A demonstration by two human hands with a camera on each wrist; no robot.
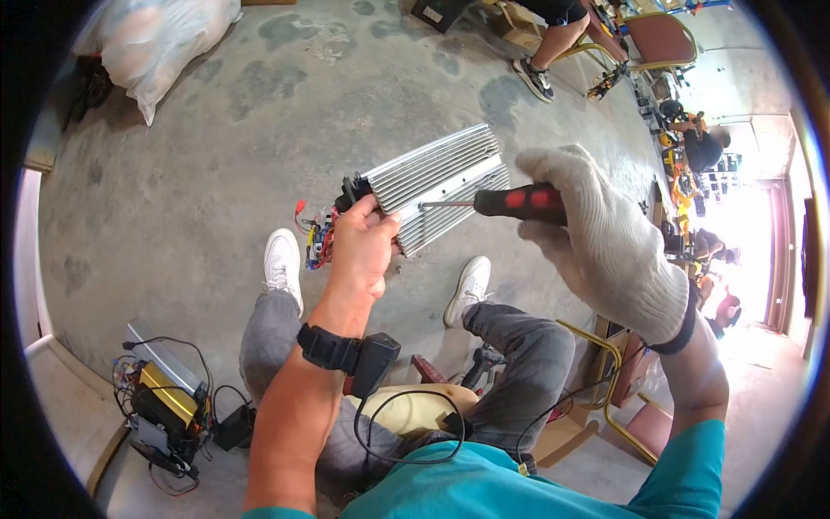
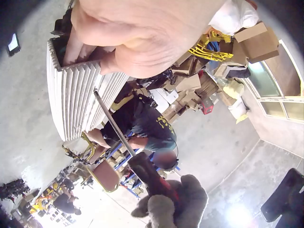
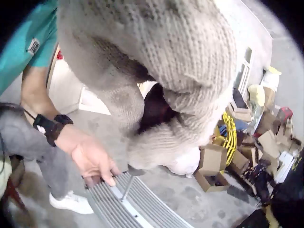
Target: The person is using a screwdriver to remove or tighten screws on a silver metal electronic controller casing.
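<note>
A silver finned metal case (image 1: 441, 177) is held in the air by the bare left hand (image 1: 363, 246), its fingers and thumb gripping one end. The gloved right hand (image 1: 605, 229) grips a black and red screwdriver (image 1: 519, 203), whose tip meets the flat strip between the fins. In the left wrist view the screwdriver (image 2: 142, 171) touches the case (image 2: 78, 99) near the left fingers. The right wrist view shows the glove (image 3: 156, 71) wrapped round the handle and the shaft reaching the case (image 3: 137, 204).
Loose wires (image 1: 322, 235) lie on the floor beyond the left hand. Electronic units with a gold case (image 1: 169, 394) stand at the lower left. A white bag (image 1: 160, 43) is at the upper left. Another person's leg (image 1: 558, 52) and chairs (image 1: 661, 39) are at the upper right.
</note>
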